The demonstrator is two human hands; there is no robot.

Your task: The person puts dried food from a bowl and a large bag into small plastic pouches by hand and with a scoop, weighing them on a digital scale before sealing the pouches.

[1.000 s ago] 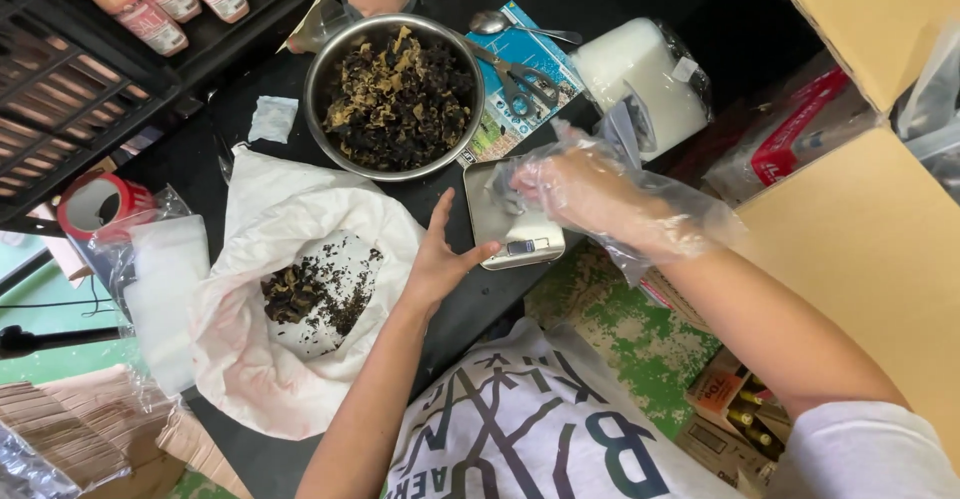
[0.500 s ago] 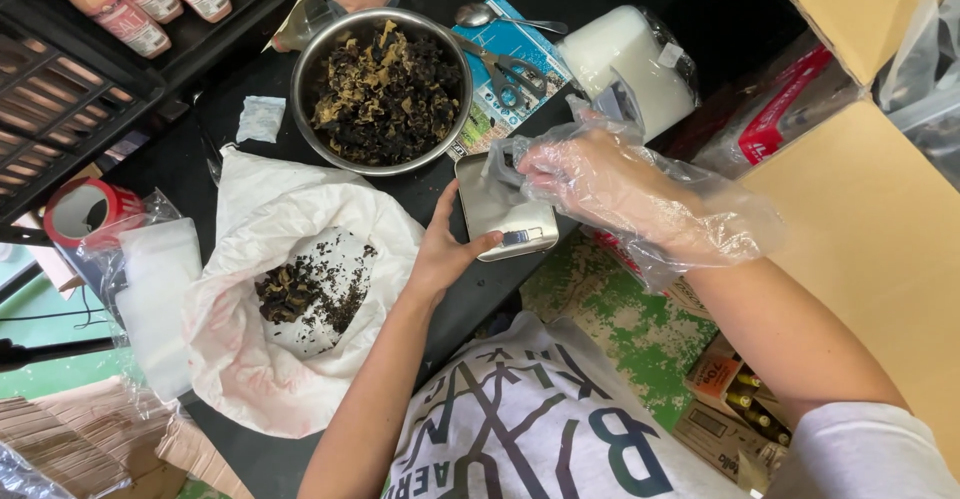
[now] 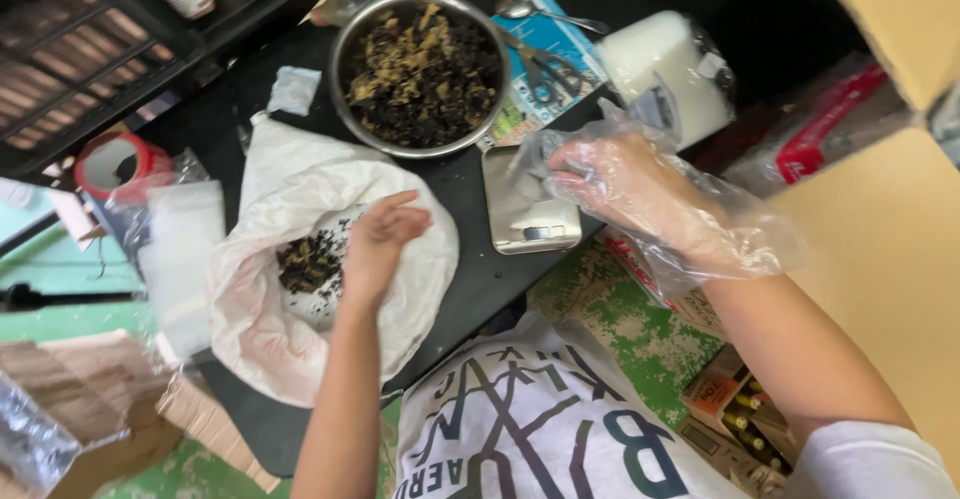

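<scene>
Left hand: the left hand, bare, is curled with fingers drawn together over the dark dried material; whether it pinches any cannot be told.
Right hand: the right hand, in a loose clear plastic glove, hovers with fingers spread over the small scale, holding nothing visible.
Material location: dark dried material lies in the open white bag near the counter's left front; more fills the metal bowl toward the back edge.
Risk: the bag sags over the counter's front edge; a pull on its rim could likely spill contents to the floor.
Risk: the baggy glove could snag the scissors or drag the scale.
Open room: a narrow bare strip between bag and scale; the scale sits at the right front corner with little margin.
</scene>
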